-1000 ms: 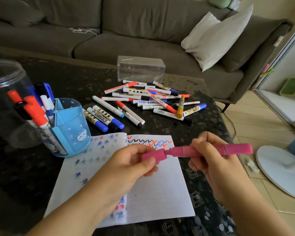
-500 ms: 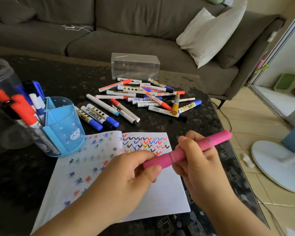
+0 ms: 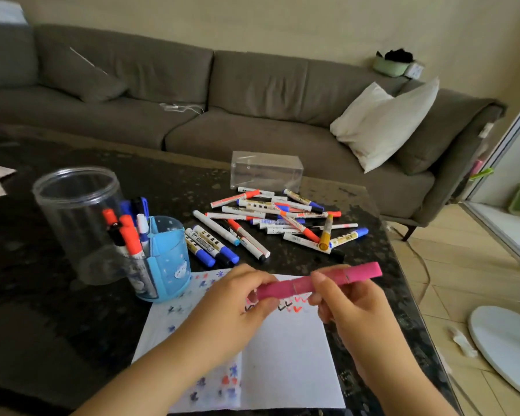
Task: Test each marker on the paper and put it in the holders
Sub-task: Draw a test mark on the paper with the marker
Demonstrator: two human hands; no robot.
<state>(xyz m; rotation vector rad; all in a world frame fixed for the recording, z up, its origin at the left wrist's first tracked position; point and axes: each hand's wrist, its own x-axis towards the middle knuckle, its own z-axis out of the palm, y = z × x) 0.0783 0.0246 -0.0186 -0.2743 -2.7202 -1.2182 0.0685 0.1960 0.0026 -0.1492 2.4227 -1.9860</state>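
Pink marker (image 3: 318,280) held level above the paper (image 3: 285,355), both my hands on it. Left hand (image 3: 240,298) pinches the near end, likely the cap; right hand (image 3: 345,304) curls round the barrel. Cap appears seated. Judged step: testing done. Next: carry it to the blue holder (image 3: 170,259), tip down.

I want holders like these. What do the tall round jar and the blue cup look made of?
Tall round jar: likely clear glossy plastic, since the table shows through its wall. Blue cup: seemingly translucent blue plastic with a smooth sheen and a small sticker; markers stand beside it.
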